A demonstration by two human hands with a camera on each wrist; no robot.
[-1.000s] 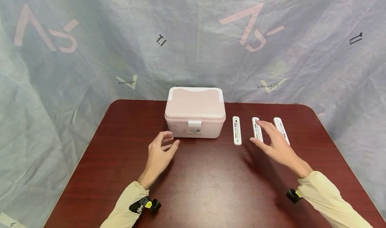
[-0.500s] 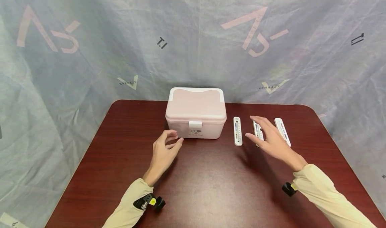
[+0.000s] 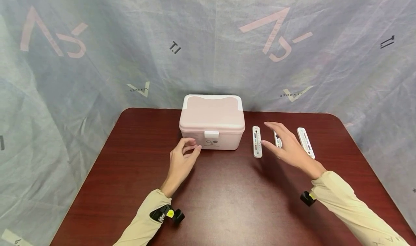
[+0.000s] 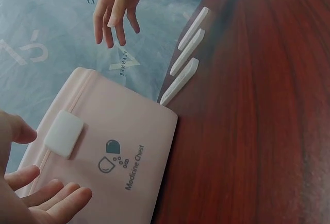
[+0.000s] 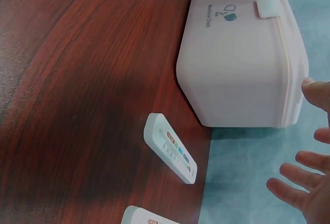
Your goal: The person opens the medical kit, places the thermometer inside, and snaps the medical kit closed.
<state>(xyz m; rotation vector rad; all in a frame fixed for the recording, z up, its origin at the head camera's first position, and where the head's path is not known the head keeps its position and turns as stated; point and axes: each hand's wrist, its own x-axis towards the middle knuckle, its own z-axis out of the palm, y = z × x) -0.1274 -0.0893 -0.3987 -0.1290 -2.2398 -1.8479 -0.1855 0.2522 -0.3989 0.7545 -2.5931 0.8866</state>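
A: So where's the medicine chest (image 3: 211, 112)? Back half of the counter (image 3: 227, 199), near the middle, and its long side runs left to right across the person's front!

B: Right, and the left hand (image 3: 182, 161) is the nearer one. From there the chest lies ahead and to the right, fingertips by the lower front. Contact? I can't tell.

A: That hand holds nothing: fingers bent, thumb apart, a moderate gap between.

B: And the right hand (image 3: 289, 148) is wider, fingers spread, nothing held. It hangs above the middle thermometer (image 3: 278, 141), with the chest off to its left and a bit farther back.

A: Between them lies the left thermometer (image 3: 257, 142), pointing away from the person; the right thermometer (image 3: 306, 143) slants beyond.

B: Now, the look of that chest! Pale pink, rounded corners, white trim on the lid (image 3: 211, 120), which is down.

A: White latch (image 3: 211, 134) at the front, facing the person, grey capsule print underneath, and it reads "Medicine Chest".
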